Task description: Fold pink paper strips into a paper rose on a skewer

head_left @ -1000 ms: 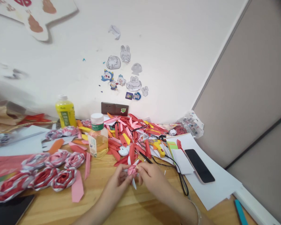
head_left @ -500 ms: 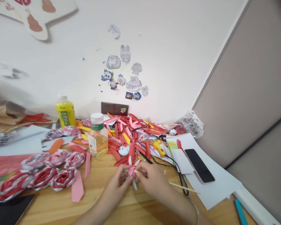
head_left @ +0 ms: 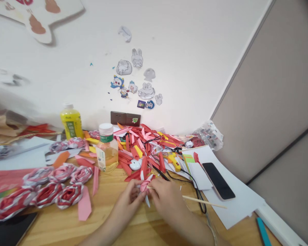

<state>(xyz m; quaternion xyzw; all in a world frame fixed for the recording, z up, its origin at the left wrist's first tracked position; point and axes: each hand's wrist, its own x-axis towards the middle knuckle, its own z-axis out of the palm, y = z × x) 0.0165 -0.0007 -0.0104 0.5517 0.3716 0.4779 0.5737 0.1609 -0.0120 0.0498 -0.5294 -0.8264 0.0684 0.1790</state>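
Low in the middle, over the wooden table point(head_left: 128, 223), my left hand point(head_left: 129, 198) is closed on a small pink and white folded paper flower point(head_left: 144, 185). White pointed strips stick out of it above and below the fingers. My right hand point(head_left: 166, 196) touches the flower's right side, its fingers curled round a thin wooden stick point(head_left: 205, 201). One end of the stick meets the pink paper; the other juts out to the right past the wrist. The right fingertips are partly hidden.
Several finished twisted-paper roses point(head_left: 70, 195) lie at left beside a pink strip point(head_left: 84, 205). Behind my hands stand a tea bottle point(head_left: 107, 153) and a yellow bottle point(head_left: 72, 123), near heaped folded strips point(head_left: 133, 143). A yellow glue gun point(head_left: 174, 161), its cord and a phone point(head_left: 218, 180) lie right.
My right hand has turned slightly, its fingers curling further over the stick. The stick's free end has swung and reaches farther right. My left hand keeps its hold on the flower.
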